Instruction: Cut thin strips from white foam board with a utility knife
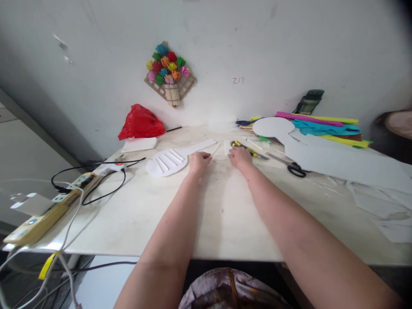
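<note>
My left hand [200,162] is closed, with a thin white strip [216,148] coming from its fingertips. Just left of it lies a white paddle-shaped cutout [157,170] with several narrow white strips on its round end. My right hand [240,157] rests low on the table, fingers curled together, their tips at the edge of a small white piece [226,147]. Whatever they pinch, if anything, is hidden. Against the far side of that hand lies a yellow-and-black utility knife [237,143], blade pointing right. Black-handled scissors [296,170] lie farther right.
A large white cut sheet [325,156] and paper scraps [370,199] cover the table's right. Coloured paper rolls [328,126] lie behind. At left are a red plastic bag [141,123], a white pad [139,144], a glue gun [114,166] and a corded power strip [48,214].
</note>
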Demonstrator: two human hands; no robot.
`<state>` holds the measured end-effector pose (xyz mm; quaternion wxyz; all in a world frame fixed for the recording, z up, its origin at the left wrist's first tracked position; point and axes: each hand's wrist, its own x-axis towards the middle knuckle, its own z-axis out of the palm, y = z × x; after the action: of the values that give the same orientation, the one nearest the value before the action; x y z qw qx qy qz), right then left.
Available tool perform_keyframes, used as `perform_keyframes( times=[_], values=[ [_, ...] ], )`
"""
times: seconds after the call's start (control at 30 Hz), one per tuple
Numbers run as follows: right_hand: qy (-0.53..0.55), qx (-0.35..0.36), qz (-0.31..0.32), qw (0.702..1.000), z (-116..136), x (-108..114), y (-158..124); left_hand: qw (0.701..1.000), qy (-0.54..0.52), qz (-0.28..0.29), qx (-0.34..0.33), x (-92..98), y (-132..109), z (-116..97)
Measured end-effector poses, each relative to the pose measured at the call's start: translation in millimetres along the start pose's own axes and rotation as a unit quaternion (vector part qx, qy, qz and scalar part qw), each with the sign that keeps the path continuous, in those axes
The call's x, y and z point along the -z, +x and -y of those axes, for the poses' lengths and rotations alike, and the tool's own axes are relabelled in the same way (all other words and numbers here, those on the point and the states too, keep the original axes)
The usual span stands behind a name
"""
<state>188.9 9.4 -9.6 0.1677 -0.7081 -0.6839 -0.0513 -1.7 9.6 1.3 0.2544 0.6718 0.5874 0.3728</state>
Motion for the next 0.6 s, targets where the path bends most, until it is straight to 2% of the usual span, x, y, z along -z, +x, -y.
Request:
perform_keyframes(
  times=[0.13,0.2,0.3,0.37,0.6],
  values=[
    [-0.011,-0.081,-0.097,0.992,-2,12,-5,0.995,0.087,0.001,-0.049,-3.1,-4,-4],
    [-0.015,-0.134,-0.124,0.983,-6,16,-5,0.987,0.142,0.006,-0.073,-3.3,-8,-7],
    [-0.022,-0.193,-0.084,0.977,-14,17,-2,0.969,0.221,0.020,-0.112,-2.4,-12,-12],
    [-0.027,-0.206,-0.044,0.977,-18,14,0,0.957,0.257,0.026,-0.133,-1.7,-15,-15],
    [-0.048,-0.171,-0.020,0.984,-20,12,0,0.931,0.323,0.029,-0.169,-1.1,-21,-21]
  ],
)
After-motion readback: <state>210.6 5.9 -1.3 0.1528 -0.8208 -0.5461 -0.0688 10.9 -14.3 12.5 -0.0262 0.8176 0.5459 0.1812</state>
